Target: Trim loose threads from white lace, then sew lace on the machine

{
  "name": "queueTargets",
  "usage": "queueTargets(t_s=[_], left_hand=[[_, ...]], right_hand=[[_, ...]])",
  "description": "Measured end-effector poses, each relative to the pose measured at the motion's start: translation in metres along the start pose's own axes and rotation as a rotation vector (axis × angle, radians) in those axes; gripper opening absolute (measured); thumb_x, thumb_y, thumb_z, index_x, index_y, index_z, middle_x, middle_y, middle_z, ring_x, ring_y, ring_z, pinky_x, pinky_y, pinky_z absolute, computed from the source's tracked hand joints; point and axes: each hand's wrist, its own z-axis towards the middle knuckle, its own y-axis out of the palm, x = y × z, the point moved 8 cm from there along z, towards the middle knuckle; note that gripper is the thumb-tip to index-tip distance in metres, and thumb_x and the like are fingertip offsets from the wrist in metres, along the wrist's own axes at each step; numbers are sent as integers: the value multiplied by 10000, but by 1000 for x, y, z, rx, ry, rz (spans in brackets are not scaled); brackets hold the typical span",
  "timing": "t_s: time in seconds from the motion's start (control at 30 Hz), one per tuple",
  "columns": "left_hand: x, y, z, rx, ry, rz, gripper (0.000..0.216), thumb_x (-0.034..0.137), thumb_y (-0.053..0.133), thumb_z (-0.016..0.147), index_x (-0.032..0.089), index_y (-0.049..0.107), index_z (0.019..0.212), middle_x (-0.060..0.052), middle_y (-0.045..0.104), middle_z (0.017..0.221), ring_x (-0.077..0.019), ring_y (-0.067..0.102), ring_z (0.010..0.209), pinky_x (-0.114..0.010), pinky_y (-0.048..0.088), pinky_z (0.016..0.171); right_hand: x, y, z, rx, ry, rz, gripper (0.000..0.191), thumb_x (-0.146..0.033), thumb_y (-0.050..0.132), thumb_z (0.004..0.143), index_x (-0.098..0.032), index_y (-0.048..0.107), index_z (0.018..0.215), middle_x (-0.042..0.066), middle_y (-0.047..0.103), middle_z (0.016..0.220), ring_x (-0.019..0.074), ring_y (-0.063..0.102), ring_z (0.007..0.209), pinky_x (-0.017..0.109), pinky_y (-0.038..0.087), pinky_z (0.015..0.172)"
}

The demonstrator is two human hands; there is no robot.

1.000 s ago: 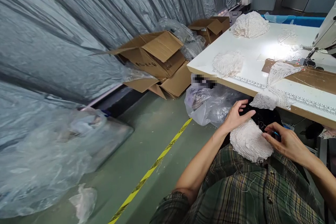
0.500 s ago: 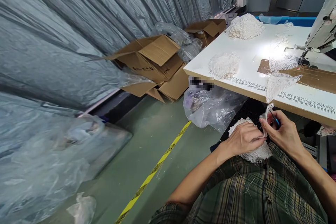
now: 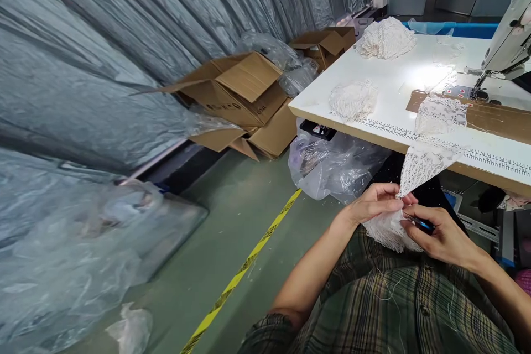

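Note:
My left hand (image 3: 375,203) is closed, pinching the lower end of a white lace piece (image 3: 423,157) that hangs from the table edge down to my lap. My right hand (image 3: 437,232) is closed round a small blue-handled snipping tool (image 3: 420,224), its tip right at the pinched lace. Beneath both hands a heap of white lace pieces (image 3: 385,230) rests on my lap. The lace strip runs up over a brown cardboard sheet (image 3: 493,114) toward the sewing machine (image 3: 508,38).
The white table (image 3: 398,80) carries two more lace piles (image 3: 352,98) (image 3: 385,37) and a printed ruler along its front edge. A clear plastic bag (image 3: 332,163) sits under it. Open cardboard boxes (image 3: 236,91) stand by the plastic-sheeted wall. Yellow floor tape (image 3: 244,268) crosses the green floor.
My left hand left the lap pile and took the lace end in a pinch; the lace now hangs taut from the table. My right hand with the tool moved up to it.

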Motion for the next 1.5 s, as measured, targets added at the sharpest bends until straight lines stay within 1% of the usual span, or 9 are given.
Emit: queueTargets(t_s=[0.13,0.3,0.5,0.73,0.87,1.03,1.23,1.37,1.5], left_hand=[[-2,-15,-9,179,-36,84,467,530,855,612,128,704,793,-14,667,713,-89,563,626,-210,417,614],[6,-25,-19,270,-28,203,512,575,836,607,117,743,816,-47,704,773,-106,577,670,-223,409,626],[8,-26,-23,284,-28,217,485,560,817,642,106,726,786,-33,678,722,-101,552,642,-228,400,616],[11,-25,-22,324,-5,165,471,554,826,615,118,715,752,-25,667,696,-102,552,629,-224,411,609],[5,-26,-24,330,-41,149,466,553,813,635,122,701,770,-17,653,689,-103,554,619,-225,424,603],[3,-45,-16,377,8,399,417,468,767,730,128,714,965,-59,682,877,-130,587,746,-246,448,674],[29,-71,18,553,233,557,495,369,757,764,154,626,1191,-151,586,1311,-233,586,1150,-337,474,929],[36,-52,37,423,270,573,327,370,709,800,126,663,1013,-94,706,1027,-190,649,954,-298,482,868],[37,-24,25,398,303,846,302,403,592,882,149,644,726,5,642,679,-128,587,676,-244,440,679]], right_hand=[[21,-11,-1,41,95,-8,362,-466,427,956,-184,611,824,15,586,688,135,471,575,246,389,523],[39,-14,8,64,185,-25,589,-639,261,976,-193,567,742,12,522,627,155,465,576,263,373,509],[28,-6,28,2,104,-48,549,-650,260,962,-222,416,656,-12,448,595,139,399,560,262,336,523],[32,-3,33,47,152,-53,550,-667,264,951,-221,436,680,-25,419,583,134,402,546,260,325,511],[36,11,20,-47,178,109,481,-667,394,929,-216,471,781,-50,405,610,115,371,529,234,331,470],[41,11,4,-103,217,7,343,-532,557,887,-210,484,792,-52,469,600,106,406,499,233,322,462],[34,-22,3,80,181,-121,307,-499,494,905,-220,496,776,-33,506,616,120,419,502,247,343,476],[25,-39,6,202,144,-107,308,-488,498,922,-212,549,793,-16,528,631,131,460,546,248,393,512],[22,-49,8,347,118,-96,346,-541,530,906,-209,565,814,2,561,653,135,503,572,243,437,539]])
